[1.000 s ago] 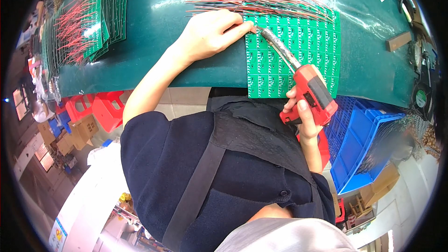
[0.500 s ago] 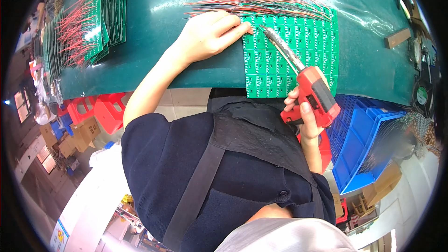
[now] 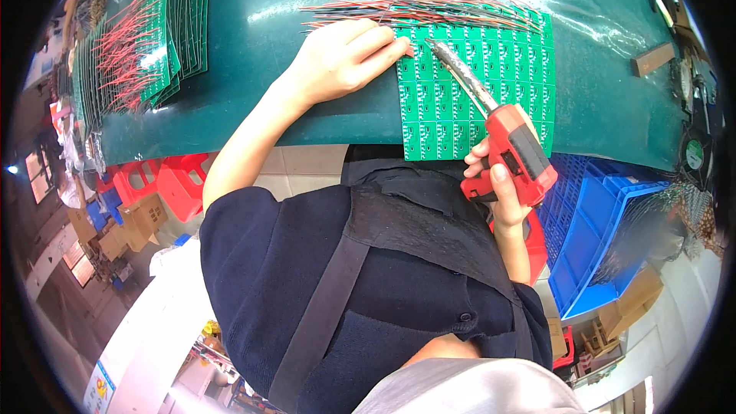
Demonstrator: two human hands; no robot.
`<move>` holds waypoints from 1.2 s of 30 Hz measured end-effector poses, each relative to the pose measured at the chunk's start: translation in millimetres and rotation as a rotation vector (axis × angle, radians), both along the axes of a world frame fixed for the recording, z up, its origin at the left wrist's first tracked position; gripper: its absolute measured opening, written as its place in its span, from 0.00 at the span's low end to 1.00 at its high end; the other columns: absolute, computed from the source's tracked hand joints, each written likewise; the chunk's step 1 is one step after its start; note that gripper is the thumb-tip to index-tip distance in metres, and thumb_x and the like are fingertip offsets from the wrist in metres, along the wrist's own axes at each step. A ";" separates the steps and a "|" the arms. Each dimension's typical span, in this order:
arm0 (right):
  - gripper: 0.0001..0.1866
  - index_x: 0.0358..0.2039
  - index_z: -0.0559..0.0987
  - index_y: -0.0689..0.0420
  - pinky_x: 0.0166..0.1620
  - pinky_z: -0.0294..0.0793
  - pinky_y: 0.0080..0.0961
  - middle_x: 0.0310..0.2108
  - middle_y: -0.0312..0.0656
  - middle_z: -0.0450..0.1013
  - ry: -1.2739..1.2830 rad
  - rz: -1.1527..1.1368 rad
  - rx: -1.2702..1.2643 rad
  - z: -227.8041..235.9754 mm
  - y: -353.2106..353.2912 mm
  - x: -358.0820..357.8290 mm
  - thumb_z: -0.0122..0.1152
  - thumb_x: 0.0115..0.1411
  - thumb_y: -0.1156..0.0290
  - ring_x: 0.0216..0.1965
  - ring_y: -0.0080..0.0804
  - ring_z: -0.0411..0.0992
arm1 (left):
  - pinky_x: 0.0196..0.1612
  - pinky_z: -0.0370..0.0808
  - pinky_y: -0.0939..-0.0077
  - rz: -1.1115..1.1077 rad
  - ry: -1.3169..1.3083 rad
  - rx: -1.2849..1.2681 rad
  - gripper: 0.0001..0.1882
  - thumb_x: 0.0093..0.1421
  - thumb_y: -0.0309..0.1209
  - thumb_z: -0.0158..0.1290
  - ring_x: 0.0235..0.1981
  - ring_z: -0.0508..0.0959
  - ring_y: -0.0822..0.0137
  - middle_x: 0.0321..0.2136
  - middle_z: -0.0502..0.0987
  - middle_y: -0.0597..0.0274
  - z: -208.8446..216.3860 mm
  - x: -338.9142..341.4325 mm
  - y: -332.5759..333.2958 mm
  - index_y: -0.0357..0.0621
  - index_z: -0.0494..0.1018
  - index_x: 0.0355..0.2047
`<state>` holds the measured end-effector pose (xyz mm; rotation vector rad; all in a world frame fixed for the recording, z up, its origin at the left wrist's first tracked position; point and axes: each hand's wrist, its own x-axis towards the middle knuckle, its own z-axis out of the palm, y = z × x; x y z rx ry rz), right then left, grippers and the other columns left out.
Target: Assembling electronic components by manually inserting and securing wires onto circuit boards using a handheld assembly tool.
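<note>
Head view, print on the board: rows of tiny white marks run across the green circuit board (image 3: 475,111), too small to read from up here.
Labels about: a green patch sits on the round black object (image 3: 694,155) at far right, and a coloured poster (image 3: 100,387) shows low at left; neither can be made out.
Table: the dark green top (image 3: 307,126) carries it all, the board lying flat near the front edge.
Wires: a loose red-and-black wire bundle (image 3: 360,11) stretches over the board's far edge, running out past its left corner.
Stack: upper left, a row of green boards (image 3: 188,27) bristles with red wires, well apart from the work.
Right side: a brown block (image 3: 653,59) rests on the table; below, a blue crate (image 3: 586,238).
Floor left: red stools (image 3: 182,188) and cardboard boxes (image 3: 143,218).
Left hand: the hand (image 3: 345,61) reaches in bent, thumb and forefinger drawn close by the board's far left corner; what they pinch, I can't tell.
Right hand: the other hand (image 3: 500,184) wraps the red soldering gun (image 3: 521,149), its barrel slanting up-left, tip just beside the left fingertips; contact can't be judged.
</note>
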<state>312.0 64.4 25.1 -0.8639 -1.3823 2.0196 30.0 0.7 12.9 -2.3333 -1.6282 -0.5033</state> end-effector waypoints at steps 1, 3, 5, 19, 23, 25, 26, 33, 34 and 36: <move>0.34 0.58 0.57 0.68 0.30 0.77 0.25 0.34 0.48 0.71 0.001 0.000 0.000 0.2 0.2 0.3 0.56 0.56 0.65 0.30 0.32 0.73 | 0.33 0.75 0.77 0.000 0.001 0.000 0.14 0.47 0.29 0.56 0.30 0.75 0.69 0.30 0.72 0.65 0.0 -0.1 0.0 0.44 0.74 0.36; 0.32 0.56 0.60 0.68 0.30 0.77 0.25 0.34 0.48 0.71 -0.085 0.054 0.010 0.7 0.8 1.4 0.57 0.55 0.65 0.30 0.32 0.73 | 0.33 0.75 0.77 -0.008 -0.005 0.016 0.14 0.47 0.29 0.56 0.30 0.75 0.69 0.30 0.72 0.65 -0.1 -0.1 0.7 0.44 0.74 0.36; 0.30 0.54 0.62 0.68 0.30 0.77 0.25 0.33 0.49 0.71 -0.082 0.044 0.005 1.5 0.1 1.0 0.57 0.55 0.65 0.30 0.32 0.73 | 0.33 0.75 0.77 -0.012 -0.008 0.022 0.13 0.46 0.29 0.56 0.30 0.75 0.69 0.30 0.72 0.65 0.0 0.1 1.9 0.44 0.74 0.35; 0.29 0.52 0.63 0.71 0.30 0.77 0.25 0.33 0.50 0.72 0.016 -0.081 0.064 4.1 3.8 1.2 0.54 0.55 0.65 0.30 0.34 0.73 | 0.33 0.75 0.77 -0.009 0.005 0.020 0.13 0.46 0.30 0.56 0.29 0.75 0.69 0.29 0.72 0.66 0.6 0.9 2.7 0.44 0.75 0.35; 0.32 0.55 0.60 0.72 0.31 0.77 0.26 0.33 0.50 0.71 0.034 -0.095 0.074 3.3 5.3 2.5 0.54 0.55 0.65 0.30 0.34 0.73 | 0.29 0.75 0.76 -0.026 -0.070 0.100 0.21 0.42 0.28 0.55 0.29 0.76 0.66 0.29 0.74 0.65 2.4 4.9 7.1 0.43 0.75 0.41; 0.33 0.57 0.58 0.71 0.31 0.77 0.26 0.34 0.50 0.71 0.027 -0.052 0.060 -1.2 5.7 8.1 0.55 0.55 0.65 0.30 0.34 0.73 | 0.29 0.75 0.76 -0.020 -0.099 0.090 0.21 0.42 0.27 0.55 0.29 0.76 0.66 0.29 0.74 0.65 3.7 7.9 9.0 0.43 0.75 0.41; 0.33 0.57 0.58 0.71 0.31 0.77 0.26 0.34 0.50 0.71 0.028 -0.053 0.060 -0.8 5.0 8.5 0.55 0.55 0.65 0.30 0.34 0.73 | 0.29 0.75 0.76 -0.024 -0.090 0.055 0.21 0.43 0.27 0.55 0.28 0.76 0.66 0.29 0.74 0.65 3.1 8.4 11.1 0.43 0.75 0.41; 0.29 0.55 0.62 0.68 0.30 0.78 0.26 0.34 0.49 0.71 -0.002 -0.040 -0.005 -2.3 2.8 11.1 0.56 0.55 0.68 0.29 0.31 0.73 | 0.26 0.74 0.76 -0.030 -0.060 -0.008 0.17 0.46 0.28 0.56 0.27 0.74 0.68 0.27 0.72 0.66 -7.2 8.1 16.9 0.43 0.75 0.39; 0.27 0.53 0.64 0.68 0.30 0.78 0.26 0.34 0.49 0.71 -0.012 -0.035 -0.004 -2.8 2.6 12.0 0.56 0.55 0.68 0.28 0.31 0.73 | 0.26 0.74 0.76 -0.031 -0.061 -0.008 0.17 0.46 0.28 0.56 0.27 0.74 0.68 0.27 0.72 0.66 -7.0 8.1 17.4 0.43 0.75 0.39; 0.25 0.52 0.65 0.68 0.30 0.77 0.26 0.34 0.49 0.71 -0.022 -0.028 -0.008 -2.7 2.8 11.5 0.55 0.56 0.69 0.28 0.30 0.73 | 0.26 0.73 0.77 -0.033 -0.061 -0.009 0.17 0.46 0.28 0.56 0.27 0.74 0.68 0.27 0.72 0.66 -6.2 8.2 18.4 0.44 0.75 0.39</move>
